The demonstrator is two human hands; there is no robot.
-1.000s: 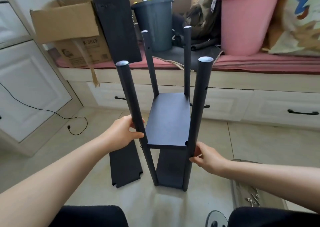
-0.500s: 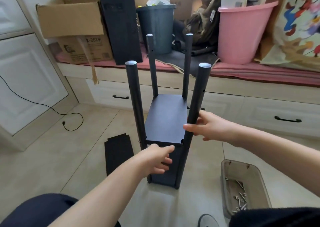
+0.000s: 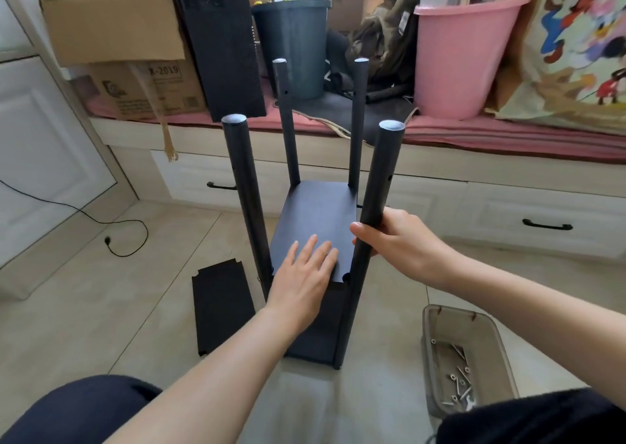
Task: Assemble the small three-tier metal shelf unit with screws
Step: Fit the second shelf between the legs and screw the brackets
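The black shelf unit stands upright on the tiled floor, with several round posts rising above its middle shelf (image 3: 318, 213). My left hand (image 3: 305, 274) lies flat on the near end of that shelf, fingers straight. My right hand (image 3: 396, 240) grips the near right post (image 3: 381, 179) at shelf height. The near left post (image 3: 245, 186) stands free. A lower shelf (image 3: 315, 338) shows beneath, partly hidden by my left arm. A loose black shelf panel (image 3: 222, 308) lies on the floor to the left. A brown tray (image 3: 432, 342) of several screws (image 3: 459, 376) sits at the right.
Another black panel (image 3: 220, 36) leans on the pink-cushioned bench behind, beside a cardboard box (image 3: 115, 47), a dark bin (image 3: 294, 47) and a pink tub (image 3: 464, 53). White drawers run under the bench. A black cable (image 3: 111, 240) trails on the floor at left.
My left hand let go of the near left post and moved onto the middle shelf, now lying flat. My right hand climbed the near right post to shelf height.
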